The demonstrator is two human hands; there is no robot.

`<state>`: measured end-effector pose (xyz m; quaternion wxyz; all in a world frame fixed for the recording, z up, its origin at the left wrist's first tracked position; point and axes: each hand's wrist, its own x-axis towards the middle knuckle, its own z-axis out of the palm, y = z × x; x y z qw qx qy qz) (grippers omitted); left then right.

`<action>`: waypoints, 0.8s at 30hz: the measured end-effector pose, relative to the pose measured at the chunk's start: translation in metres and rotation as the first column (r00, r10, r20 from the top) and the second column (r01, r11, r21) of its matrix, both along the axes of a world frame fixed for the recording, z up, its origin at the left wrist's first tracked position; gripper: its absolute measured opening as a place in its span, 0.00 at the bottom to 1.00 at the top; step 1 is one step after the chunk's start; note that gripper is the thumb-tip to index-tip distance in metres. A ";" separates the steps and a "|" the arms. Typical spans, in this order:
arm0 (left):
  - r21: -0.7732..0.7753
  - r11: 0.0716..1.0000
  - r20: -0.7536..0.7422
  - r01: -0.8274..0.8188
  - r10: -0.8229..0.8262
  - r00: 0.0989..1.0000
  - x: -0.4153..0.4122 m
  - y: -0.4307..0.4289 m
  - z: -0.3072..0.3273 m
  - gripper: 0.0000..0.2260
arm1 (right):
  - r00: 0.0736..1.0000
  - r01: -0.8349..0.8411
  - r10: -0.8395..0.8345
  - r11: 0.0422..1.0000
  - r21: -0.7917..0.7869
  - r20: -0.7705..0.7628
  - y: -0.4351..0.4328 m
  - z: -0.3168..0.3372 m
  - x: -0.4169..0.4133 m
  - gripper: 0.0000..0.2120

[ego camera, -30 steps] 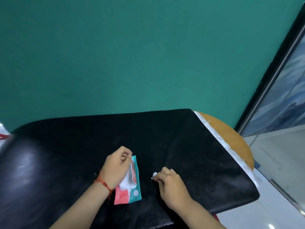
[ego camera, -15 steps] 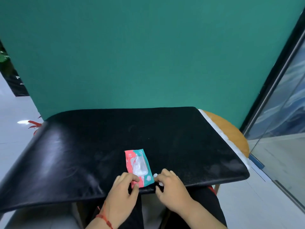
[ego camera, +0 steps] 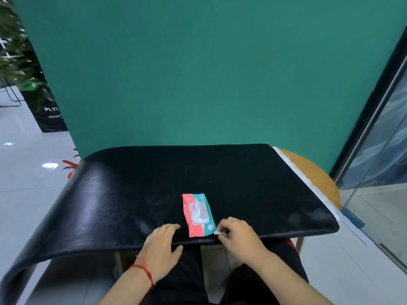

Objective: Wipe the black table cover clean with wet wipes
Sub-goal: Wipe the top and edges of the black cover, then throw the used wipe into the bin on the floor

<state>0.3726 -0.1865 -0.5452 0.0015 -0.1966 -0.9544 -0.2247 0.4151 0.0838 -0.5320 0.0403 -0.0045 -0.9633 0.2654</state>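
A black table cover (ego camera: 242, 186) drapes over a round wooden table and sags off its left side. A red and teal wet wipes pack (ego camera: 198, 215) lies flat near the cover's front edge, its clear flap facing up. My left hand (ego camera: 161, 243) rests open on the front edge, just left of the pack, with a red string around its wrist. My right hand (ego camera: 239, 236) sits just right of the pack, fingers pinched on a small white scrap (ego camera: 217, 232) at the pack's near right corner.
The wooden table (ego camera: 317, 179) shows bare at the right, with a white strip (ego camera: 308, 183) along the cover's edge. A teal wall stands behind. A glass door (ego camera: 378, 150) is at the right, a potted plant (ego camera: 19, 69) far left. My dark-clothed legs are under the table.
My left hand let go of the pack and slid to the front edge at its left. The view pulled back and tilted down. My right hand stays pinched by the pack's corner.
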 end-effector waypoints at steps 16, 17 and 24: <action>0.631 0.769 0.095 -0.104 0.057 0.994 0.027 -0.008 0.072 0.25 | 0.999 0.034 -0.004 0.606 -0.795 0.040 -0.124 0.070 -0.026 0.02; 0.628 0.768 0.078 -0.123 0.095 0.992 0.027 -0.017 0.076 0.26 | 0.998 0.029 0.025 0.575 -0.817 0.053 -0.135 0.073 -0.029 0.03; 0.607 0.748 -0.064 -0.266 0.380 0.923 0.030 -0.109 0.088 0.19 | 0.926 -0.076 0.362 0.450 -0.890 0.104 -0.228 0.106 -0.037 0.13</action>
